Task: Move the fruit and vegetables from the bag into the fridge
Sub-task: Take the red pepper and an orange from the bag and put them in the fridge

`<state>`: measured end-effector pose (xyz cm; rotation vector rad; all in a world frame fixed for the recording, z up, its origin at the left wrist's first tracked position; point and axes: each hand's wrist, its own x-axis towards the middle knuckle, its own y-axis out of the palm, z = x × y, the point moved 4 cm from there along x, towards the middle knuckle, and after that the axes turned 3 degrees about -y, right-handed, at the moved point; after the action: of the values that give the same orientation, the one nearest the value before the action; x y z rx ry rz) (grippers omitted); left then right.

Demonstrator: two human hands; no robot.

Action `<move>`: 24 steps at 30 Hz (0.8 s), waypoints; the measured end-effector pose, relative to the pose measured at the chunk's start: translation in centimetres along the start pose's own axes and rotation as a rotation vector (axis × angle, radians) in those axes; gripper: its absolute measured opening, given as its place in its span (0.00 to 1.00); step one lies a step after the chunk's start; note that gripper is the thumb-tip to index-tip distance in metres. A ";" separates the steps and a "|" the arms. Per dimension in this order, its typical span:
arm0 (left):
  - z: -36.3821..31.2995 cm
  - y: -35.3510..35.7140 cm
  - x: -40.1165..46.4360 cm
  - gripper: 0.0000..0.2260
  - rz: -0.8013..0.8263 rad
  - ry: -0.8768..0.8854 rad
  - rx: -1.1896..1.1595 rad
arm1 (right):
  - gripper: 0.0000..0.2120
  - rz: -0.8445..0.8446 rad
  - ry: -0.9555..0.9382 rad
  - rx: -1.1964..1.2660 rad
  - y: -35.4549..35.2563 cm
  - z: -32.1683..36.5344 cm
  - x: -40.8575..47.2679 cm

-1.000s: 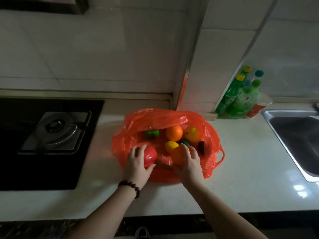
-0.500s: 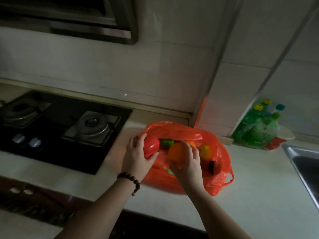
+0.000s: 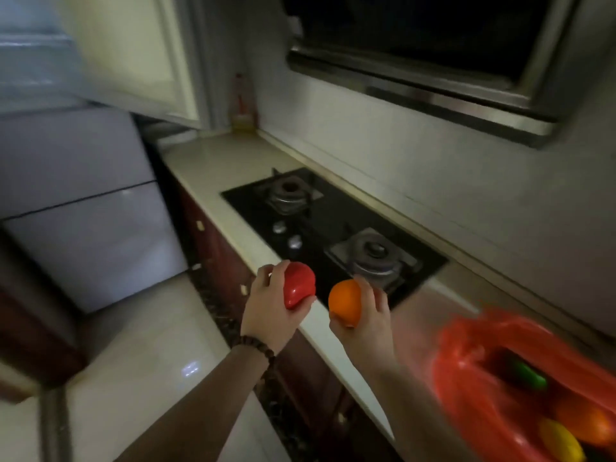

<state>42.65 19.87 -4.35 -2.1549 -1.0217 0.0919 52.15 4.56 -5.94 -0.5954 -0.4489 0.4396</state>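
Observation:
My left hand [image 3: 270, 303] grips a glossy red pepper [image 3: 299, 284] in the air above the counter's front edge. Beside it my right hand [image 3: 368, 316] holds an orange fruit [image 3: 345, 302]. The red plastic bag [image 3: 473, 371] lies blurred on the counter at the lower right, with a green vegetable [image 3: 526, 376], a yellow fruit [image 3: 558, 443] and another orange piece [image 3: 590, 425] inside. The white fridge [image 3: 76, 208] stands at the left, past the counter's end, and its doors look closed.
A black gas hob [image 3: 320, 225] with two burners is set into the pale counter [image 3: 216, 161] just beyond my hands. A range hood [image 3: 433, 61] hangs above it. A bottle [image 3: 240, 105] stands in the far corner. Pale floor tiles [image 3: 150, 345] lie between me and the fridge.
Both hands lifted their fruit out of the bag and carried them left. My view swung left, so the bag slid to the lower right and the fridge came into sight.

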 end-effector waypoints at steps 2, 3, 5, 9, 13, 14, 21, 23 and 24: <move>3.4 -3.9 1.3 0.33 -0.071 -0.042 -0.001 | 0.38 0.051 -0.054 0.038 4.1 3.5 1.4; 5.2 -6.0 2.0 0.33 -0.108 -0.058 0.007 | 0.37 0.079 -0.082 0.064 6.4 5.3 2.1; 8.7 -10.3 3.2 0.33 -0.186 -0.088 0.022 | 0.37 0.135 -0.130 0.094 11.1 9.0 3.4; 15.1 -19.6 5.8 0.32 -0.324 -0.126 0.040 | 0.38 0.176 -0.247 0.128 20.1 16.7 5.8; 21.0 -28.1 7.8 0.31 -0.429 -0.165 0.121 | 0.38 0.205 -0.356 0.166 27.5 24.8 7.4; 22.3 -29.9 8.2 0.31 -0.452 -0.175 0.131 | 0.38 0.210 -0.382 0.194 29.0 26.7 7.8; 28.4 -38.7 12.0 0.31 -0.576 -0.230 0.180 | 0.38 0.272 -0.515 0.322 37.0 36.4 11.4; 29.8 -40.4 13.6 0.32 -0.598 -0.247 0.180 | 0.38 0.273 -0.543 0.325 38.9 38.3 13.1; 30.5 -41.2 14.5 0.32 -0.611 -0.248 0.182 | 0.38 0.273 -0.556 0.321 39.9 39.2 14.1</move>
<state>15.27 64.89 3.54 -1.6163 -1.7020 0.1548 32.98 58.31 2.27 -0.2121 -0.8112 0.9286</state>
